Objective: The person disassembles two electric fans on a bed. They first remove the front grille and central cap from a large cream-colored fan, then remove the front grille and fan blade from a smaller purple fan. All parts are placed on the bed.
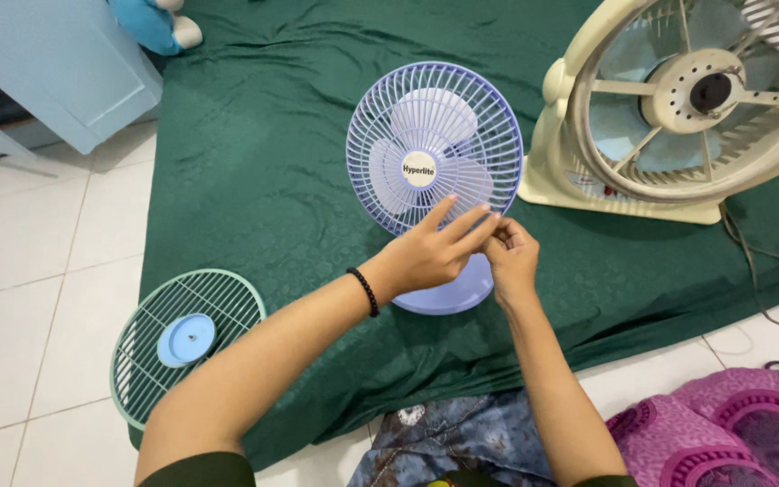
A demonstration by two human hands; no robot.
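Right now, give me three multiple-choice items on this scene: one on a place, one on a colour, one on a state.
1. Where does the loose green grille lie?
A. on the cream fan
B. at the green cloth's edge, partly over the floor tiles
C. in the left hand

2. What colour is the small fan?
A. red
B. black
C. lilac

3. The small fan's front guard is:
A. fitted
B. removed
C. snapped in half

Answers: 1 B, it overlaps green cloth and floor tiles. 2 C, guard and base are lilac. 3 A, it covers the blades, with left hand and right hand at its lower rim.
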